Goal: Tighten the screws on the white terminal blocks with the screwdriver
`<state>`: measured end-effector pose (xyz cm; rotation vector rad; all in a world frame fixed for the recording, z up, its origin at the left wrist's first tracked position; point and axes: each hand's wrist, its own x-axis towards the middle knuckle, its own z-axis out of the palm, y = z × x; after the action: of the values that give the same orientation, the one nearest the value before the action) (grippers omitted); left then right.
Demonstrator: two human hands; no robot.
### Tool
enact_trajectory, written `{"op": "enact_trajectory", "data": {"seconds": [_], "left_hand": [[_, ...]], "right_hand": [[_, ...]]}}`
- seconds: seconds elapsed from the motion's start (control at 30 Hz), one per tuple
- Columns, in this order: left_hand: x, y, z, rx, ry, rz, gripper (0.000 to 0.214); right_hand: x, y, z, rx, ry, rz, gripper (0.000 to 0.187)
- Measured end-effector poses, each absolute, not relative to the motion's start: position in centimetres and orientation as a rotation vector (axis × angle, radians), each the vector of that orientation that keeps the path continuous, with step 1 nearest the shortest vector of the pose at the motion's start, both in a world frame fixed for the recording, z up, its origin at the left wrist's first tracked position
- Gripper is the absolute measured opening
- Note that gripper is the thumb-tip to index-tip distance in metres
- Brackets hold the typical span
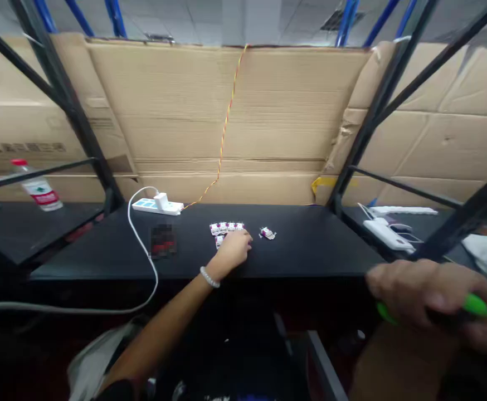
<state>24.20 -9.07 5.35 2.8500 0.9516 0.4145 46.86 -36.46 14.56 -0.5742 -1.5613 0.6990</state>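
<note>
The left hand (233, 249), fingers half-bent, hides whether it grips any small packets (223, 228) on the counter (310, 239); the blurred right hand (439, 289) curls around a green-and-black object (476, 305). Rowing seems for neatness; 1 loose packet (267, 233) lies right.

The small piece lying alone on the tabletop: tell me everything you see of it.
The small piece is white with a purple patch, thin whitish bits sticking out at its ends. Its material is too blurred to tell. It lies askew on the black tabletop, right of the left hand, apart from similar pieces; nothing else touches it.
</note>
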Motion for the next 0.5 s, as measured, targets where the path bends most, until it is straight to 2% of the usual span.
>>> {"op": "enact_trajectory", "data": {"seconds": [0.07, 0.17, 0.33, 0.43, 0.5], "left_hand": [[25.5, -8.5, 5.9, 2.864, 0.928, 0.399, 0.020], [28.1, -7.5, 6.1, 2.872, 0.930, 0.347, 0.014], [30.6, -6.2, 5.4, 2.852, 1.007, 0.282, 0.029], [30.6, -6.0, 5.0, 2.847, 1.004, 0.294, 0.014], [30.3, -6.0, 4.9, 2.850, 0.981, 0.304, 0.016]], "right_hand": [[46.5, -33.8, 15.1, -0.381, -1.646, 0.584, 0.030], [46.3, -31.7, 14.9, -0.388, -1.617, 0.552, 0.030], [46.8, -31.9, 13.7, -0.427, -1.580, 0.557, 0.030], [46.9, -32.1, 13.3, -0.423, -1.554, 0.576, 0.030], [46.9, -32.1, 13.1, -0.425, -1.550, 0.581, 0.030]]}}
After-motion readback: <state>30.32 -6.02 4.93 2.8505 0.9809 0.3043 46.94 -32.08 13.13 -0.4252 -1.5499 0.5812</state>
